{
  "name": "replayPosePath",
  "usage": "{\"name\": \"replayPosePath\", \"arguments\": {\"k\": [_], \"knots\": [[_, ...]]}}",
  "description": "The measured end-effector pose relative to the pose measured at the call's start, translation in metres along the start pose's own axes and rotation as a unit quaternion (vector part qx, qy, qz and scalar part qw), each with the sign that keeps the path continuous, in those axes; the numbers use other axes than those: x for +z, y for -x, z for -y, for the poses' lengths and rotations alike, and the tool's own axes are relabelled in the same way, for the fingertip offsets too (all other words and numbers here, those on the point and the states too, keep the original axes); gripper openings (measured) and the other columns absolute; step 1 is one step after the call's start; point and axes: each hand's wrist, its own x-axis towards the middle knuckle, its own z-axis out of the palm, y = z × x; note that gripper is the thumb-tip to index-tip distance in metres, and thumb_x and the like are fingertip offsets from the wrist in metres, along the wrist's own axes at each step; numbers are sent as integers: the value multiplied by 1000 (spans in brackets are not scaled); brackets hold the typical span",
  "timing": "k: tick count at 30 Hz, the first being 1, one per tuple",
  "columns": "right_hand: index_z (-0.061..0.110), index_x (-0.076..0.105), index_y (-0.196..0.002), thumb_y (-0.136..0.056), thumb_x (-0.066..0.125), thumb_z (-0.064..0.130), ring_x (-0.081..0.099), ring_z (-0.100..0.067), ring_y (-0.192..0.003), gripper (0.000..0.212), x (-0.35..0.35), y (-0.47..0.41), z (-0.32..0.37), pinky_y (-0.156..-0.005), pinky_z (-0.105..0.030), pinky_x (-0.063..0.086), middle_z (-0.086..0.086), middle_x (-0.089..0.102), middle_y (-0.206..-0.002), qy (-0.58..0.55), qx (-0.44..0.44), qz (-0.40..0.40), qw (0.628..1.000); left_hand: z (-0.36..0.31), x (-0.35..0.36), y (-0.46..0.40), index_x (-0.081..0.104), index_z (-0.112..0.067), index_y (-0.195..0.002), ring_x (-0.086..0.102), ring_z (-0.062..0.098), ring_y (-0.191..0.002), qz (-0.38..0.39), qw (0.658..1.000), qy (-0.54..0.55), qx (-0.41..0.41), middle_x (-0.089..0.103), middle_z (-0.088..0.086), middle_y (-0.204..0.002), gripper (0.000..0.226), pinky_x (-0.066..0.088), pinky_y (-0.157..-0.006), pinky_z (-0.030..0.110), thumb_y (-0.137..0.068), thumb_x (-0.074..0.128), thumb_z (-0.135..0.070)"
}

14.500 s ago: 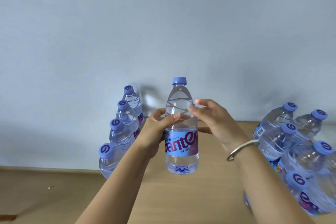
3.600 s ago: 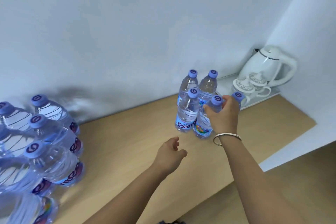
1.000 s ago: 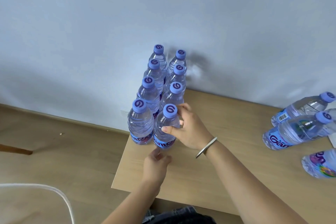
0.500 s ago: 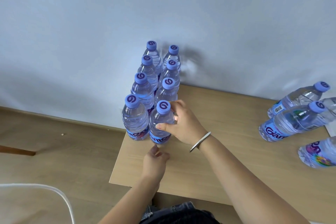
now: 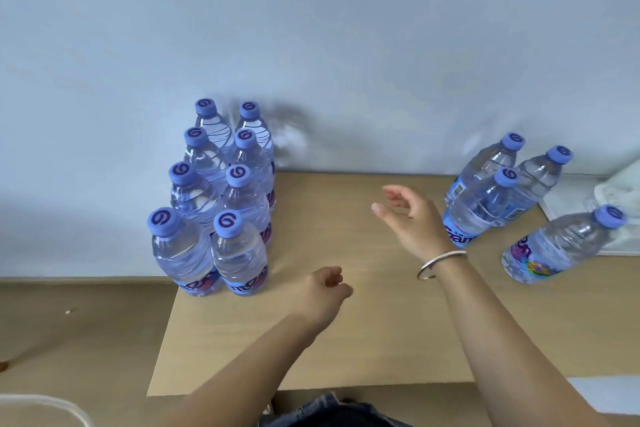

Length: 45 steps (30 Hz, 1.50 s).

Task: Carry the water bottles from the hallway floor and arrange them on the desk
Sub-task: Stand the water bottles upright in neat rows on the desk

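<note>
- A dark denim garment (image 5: 332, 412) is seen nearest, below the front edge of the light wooden desk (image 5: 381, 333); it is cut off by the frame, so nothing more of the person can be made out.
- The left hand (image 5: 323, 291) is held low over the desk, just right of the front of the two-row block; its fingers are loosely curled and nothing is held. Whether it touches the desk surface cannot be told.
- The right hand (image 5: 410, 218) is raised over the middle of the desk, between the block and the loose group, with fingers spread and slack and nothing held. A thin silver bangle (image 5: 440, 264) is worn on that wrist. Judged: the hand is placed to reach right for another bottle.
- Eight clear plastic water bottles with blue caps, the two-row block (image 5: 225, 205), are stood upright at the desk's left end, from the front edge back to the wall. Judged: the tight packing keeps them steady and leaves room. The rear labels are hidden by the front bottles.
- Four more bottles of the same kind, the loose group (image 5: 519, 205), are seen well right of the block; their lean looks like lens distortion, though this is uncertain. Judged: they await alignment.
- A white object (image 5: 620, 191) right of the loose group is cut off and not identifiable.
- The pale wall (image 5: 311, 28) behind is blank.
</note>
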Motion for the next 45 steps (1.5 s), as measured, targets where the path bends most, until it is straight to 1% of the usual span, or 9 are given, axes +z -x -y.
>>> {"name": "replayPosePath", "arguments": {"k": [6, 10, 20, 24, 29, 34, 39, 41, 45], "knots": [[6, 60, -110, -83, 66, 15, 57, -19, -95, 29, -83, -12, -30, -76, -13, 40, -11, 62, -111, 12, 28, -202, 979, -42, 34, -22, 47, -12, -134, 52, 11, -106, 37, 997, -57, 33, 56, -1, -119, 49, 37, -85, 20, -87, 59, -15], [3, 56, -109, -76, 72, 14, 53, -28, -100, 39, -105, -20, -45, -87, -33, 44, -9, 51, -107, 61, 18, -329, 942, -69, 58, -33, 47, -9, -134, 52, 11, -101, 55, 994, -75, 59, 56, 1, -117, 49, 38, -79, 18, -87, 58, -12], [11, 47, -112, -80, 68, 29, 55, -27, -109, 43, -96, -35, -76, -88, -35, 43, -7, 59, -117, -3, 117, -230, 966, -94, 92, -54, 46, -10, -135, 52, 12, -98, 93, 988, -98, 75, 52, 0, -113, 51, 39, -65, 12, -86, 61, -11], [22, 45, -96, -79, 69, 34, 55, -23, -98, 32, -98, -26, -61, -77, -30, 39, 0, 59, -102, 33, 103, -210, 972, -99, 86, -57, 43, -14, -136, 49, 11, -107, 107, 981, -121, 108, 50, -3, -117, 60, 40, -80, 22, -81, 67, -10], [18, 55, -91, -67, 73, 45, 58, -22, -83, 41, -116, -26, -12, -76, -36, 47, 0, 61, -84, -18, 58, -214, 975, -96, 73, -57, 33, -27, -139, 46, 3, -118, 106, 960, -163, 200, 45, -16, -132, 88, 43, -78, 12, -66, 82, -20], [18, 62, -89, -70, 75, 40, 65, -14, -83, 32, -118, -28, 31, -77, -29, 50, 0, 69, -85, -117, 6, -170, 979, -102, 61, -42, 57, -21, -107, 68, 11, -79, 76, 969, -73, 225, 72, -6, -88, 67, 57, -71, 28, -47, 88, -19], [18, 60, -97, -73, 75, 30, 66, -11, -88, 31, -119, -32, 50, -85, -33, 52, 6, 68, -91, -176, -19, 19, 984, -114, 23, -18, 63, -4, -95, 60, 18, -71, 312, 932, 34, 180, 67, 7, -80, 50, 48, -66, 26, -49, 77, -17], [18, 59, -91, -66, 77, 33, 67, -14, -85, 34, -112, -33, 54, -86, -41, 54, 5, 69, -88, -150, -35, -1, 988, -114, 13, -11, 61, -3, -99, 60, 17, -74, 365, 917, 53, 152, 67, 6, -84, 52, 48, -67, 24, -50, 74, -16], [21, 54, -89, -47, 72, 59, 67, -18, -84, 59, -91, -34, 65, -81, -44, 54, 3, 69, -88, -86, -35, -110, 990, -111, 15, -2, 64, -5, -91, 60, 13, -69, 188, 958, 39, 214, 68, 4, -78, 50, 51, -64, 22, -46, 80, -19]]}}
